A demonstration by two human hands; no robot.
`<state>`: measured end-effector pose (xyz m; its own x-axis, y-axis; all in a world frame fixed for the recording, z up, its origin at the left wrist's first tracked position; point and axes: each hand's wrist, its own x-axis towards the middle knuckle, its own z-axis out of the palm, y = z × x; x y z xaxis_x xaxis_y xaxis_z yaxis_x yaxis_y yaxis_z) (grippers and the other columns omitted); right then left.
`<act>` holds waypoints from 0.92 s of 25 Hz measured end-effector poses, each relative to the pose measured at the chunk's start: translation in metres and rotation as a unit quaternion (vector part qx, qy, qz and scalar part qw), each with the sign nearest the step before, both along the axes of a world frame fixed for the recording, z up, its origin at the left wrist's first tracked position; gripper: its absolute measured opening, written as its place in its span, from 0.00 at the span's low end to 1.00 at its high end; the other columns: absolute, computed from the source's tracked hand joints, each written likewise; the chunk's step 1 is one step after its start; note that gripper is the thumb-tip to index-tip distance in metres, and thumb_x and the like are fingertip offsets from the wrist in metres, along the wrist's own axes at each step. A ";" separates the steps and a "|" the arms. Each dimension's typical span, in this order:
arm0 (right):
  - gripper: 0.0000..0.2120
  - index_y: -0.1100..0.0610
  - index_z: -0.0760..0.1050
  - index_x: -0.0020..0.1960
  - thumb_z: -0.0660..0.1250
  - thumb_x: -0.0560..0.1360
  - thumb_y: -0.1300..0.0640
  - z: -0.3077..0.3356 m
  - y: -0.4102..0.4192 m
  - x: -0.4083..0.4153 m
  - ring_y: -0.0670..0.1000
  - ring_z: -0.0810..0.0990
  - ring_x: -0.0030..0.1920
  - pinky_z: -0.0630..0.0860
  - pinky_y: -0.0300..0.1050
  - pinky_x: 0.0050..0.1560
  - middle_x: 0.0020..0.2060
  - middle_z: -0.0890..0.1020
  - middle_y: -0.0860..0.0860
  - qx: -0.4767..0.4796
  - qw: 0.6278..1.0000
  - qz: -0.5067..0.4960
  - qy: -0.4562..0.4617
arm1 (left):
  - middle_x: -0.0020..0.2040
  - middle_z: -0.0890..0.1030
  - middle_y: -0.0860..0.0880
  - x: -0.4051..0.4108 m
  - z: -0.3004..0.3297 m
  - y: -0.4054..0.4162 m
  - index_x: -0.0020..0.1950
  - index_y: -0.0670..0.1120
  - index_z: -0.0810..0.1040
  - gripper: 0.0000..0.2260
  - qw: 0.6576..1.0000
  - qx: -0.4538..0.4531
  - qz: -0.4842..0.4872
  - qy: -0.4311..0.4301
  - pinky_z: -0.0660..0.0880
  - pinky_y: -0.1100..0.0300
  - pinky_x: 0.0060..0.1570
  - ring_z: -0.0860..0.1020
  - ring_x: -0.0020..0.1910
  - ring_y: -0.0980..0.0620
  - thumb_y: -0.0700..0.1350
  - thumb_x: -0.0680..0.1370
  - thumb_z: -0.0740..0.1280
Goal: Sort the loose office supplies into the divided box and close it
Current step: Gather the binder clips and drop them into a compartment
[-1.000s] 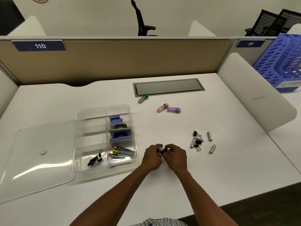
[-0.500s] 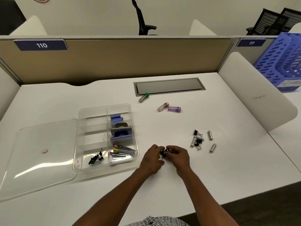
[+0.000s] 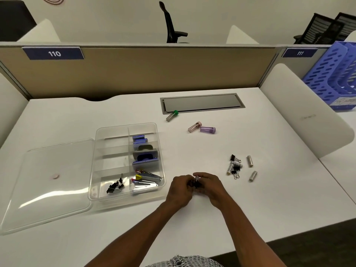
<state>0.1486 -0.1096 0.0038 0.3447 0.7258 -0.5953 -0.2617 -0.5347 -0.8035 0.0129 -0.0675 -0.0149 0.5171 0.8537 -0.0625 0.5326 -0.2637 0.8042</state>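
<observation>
Head view
Left hand [image 3: 180,189]: fingers curled, pinching a small black binder clip [image 3: 196,182] from its left side, low over the desk near the front edge
Right hand [image 3: 210,186]: fingers curled on the same clip from its right side; both hands meet on it, so neither is nearer
Clip in hand: mostly hidden between the fingertips; a silver wire handle shows at the top, pointing away from the person; its long axis cannot be told
Divided box [image 3: 107,196]: clear, open, on the left half of the desk, just left of the left hand; its long axis runs from the front edge towards the back edge
Target compartment: front left one, holding a heap of black binder clips [image 3: 115,186]; it lies to the left of the held clip, beyond the front right compartment of coloured clips [image 3: 146,179]
Nearer hand for the drop: the left, by my judgement, since the box sits on its side
Lid [image 3: 48,182]: lies flat and open left of the box, touching it
Loose pile [image 3: 235,166]: binder clips and small silver cylinders towards the right edge, apart from the right hand
Tubes [image 3: 202,128]: pink and purple, near the middle, lying roughly left to right; a green-capped tube [image 3: 172,116] sits at the grey hatch near the back edge
</observation>
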 end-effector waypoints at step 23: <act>0.11 0.62 0.78 0.61 0.63 0.80 0.63 0.069 0.100 -0.192 0.59 0.83 0.56 0.80 0.52 0.60 0.56 0.82 0.61 -0.003 0.963 0.229 0.142 | 0.45 0.85 0.57 -0.201 0.057 0.026 0.50 0.52 0.84 0.08 0.935 0.008 0.346 -0.081 0.76 0.72 0.40 0.82 0.40 0.62 0.41 0.73 0.75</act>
